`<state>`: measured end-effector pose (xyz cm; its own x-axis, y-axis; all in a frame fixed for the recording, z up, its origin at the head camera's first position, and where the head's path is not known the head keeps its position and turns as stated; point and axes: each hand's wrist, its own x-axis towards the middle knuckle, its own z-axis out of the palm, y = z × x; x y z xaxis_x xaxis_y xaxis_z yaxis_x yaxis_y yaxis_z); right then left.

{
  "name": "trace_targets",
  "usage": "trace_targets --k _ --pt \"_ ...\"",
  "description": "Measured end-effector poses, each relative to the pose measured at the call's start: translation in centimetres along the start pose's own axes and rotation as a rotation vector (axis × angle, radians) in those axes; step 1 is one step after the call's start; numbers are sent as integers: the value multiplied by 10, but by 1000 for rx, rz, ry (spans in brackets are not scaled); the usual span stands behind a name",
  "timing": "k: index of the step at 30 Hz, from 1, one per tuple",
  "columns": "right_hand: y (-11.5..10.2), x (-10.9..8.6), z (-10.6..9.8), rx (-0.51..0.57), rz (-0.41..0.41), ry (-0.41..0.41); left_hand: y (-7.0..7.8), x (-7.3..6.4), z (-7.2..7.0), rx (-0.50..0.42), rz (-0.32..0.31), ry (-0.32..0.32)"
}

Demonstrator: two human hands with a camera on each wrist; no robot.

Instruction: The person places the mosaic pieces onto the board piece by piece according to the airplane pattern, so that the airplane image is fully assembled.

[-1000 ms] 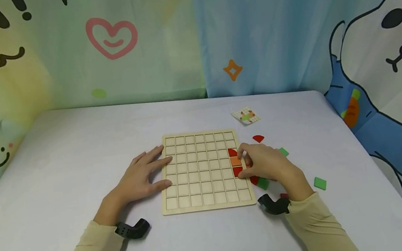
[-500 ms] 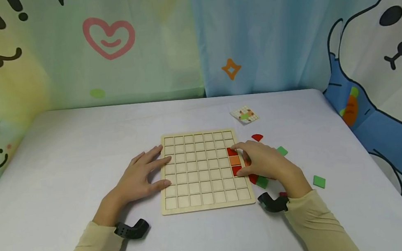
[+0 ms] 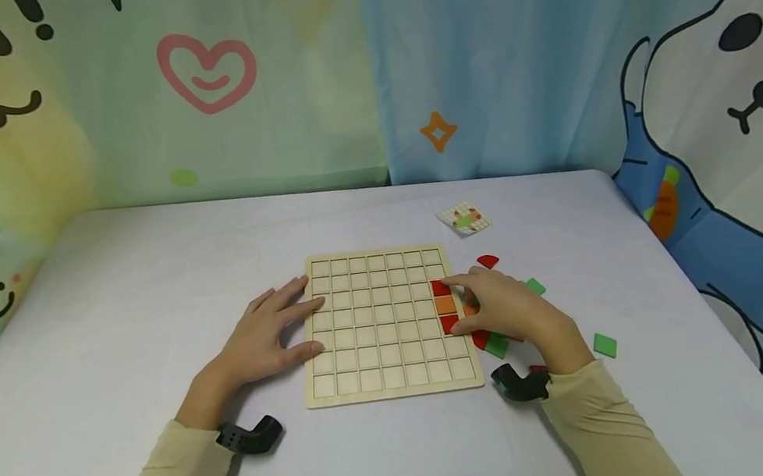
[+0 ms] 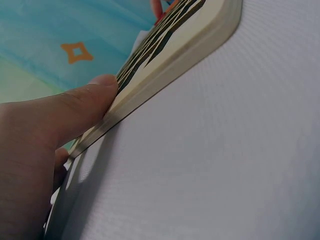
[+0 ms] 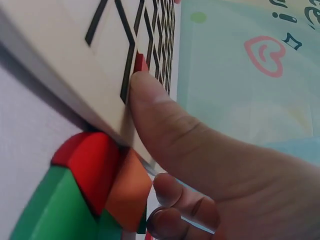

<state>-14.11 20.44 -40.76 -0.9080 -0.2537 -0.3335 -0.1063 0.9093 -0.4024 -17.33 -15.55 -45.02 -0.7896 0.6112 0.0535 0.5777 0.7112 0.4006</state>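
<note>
While the left hand [image 3: 261,334] braces it, grid board [image 3: 399,392], head view: flat on the desk [image 3: 113,300], and the right hand [image 3: 512,305] is at its right side, thumb and forefinger parted, tips at two red tiles [image 3: 441,288].
Seated tiles: three in one column, two red, plus one orange tile [image 3: 446,304]; I'd press each flush, lightly.
Loose tiles: at least three green tiles [image 3: 605,345], three red, one orange; some hidden.
Card [image 3: 466,218]: one, beyond the board.
Left thumb [image 4: 95,100], left wrist view: resting on the edge, hand spread; steady pressure should prevent sliding.
Right thumb [image 5: 170,130], right wrist view: beside a seated red tile; gentle nudges look best.
</note>
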Motion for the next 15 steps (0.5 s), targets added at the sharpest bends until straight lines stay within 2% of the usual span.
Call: trace_targets --k 15 --pt "-1 2 2 36 0 14 0 -1 0 -11 13 11"
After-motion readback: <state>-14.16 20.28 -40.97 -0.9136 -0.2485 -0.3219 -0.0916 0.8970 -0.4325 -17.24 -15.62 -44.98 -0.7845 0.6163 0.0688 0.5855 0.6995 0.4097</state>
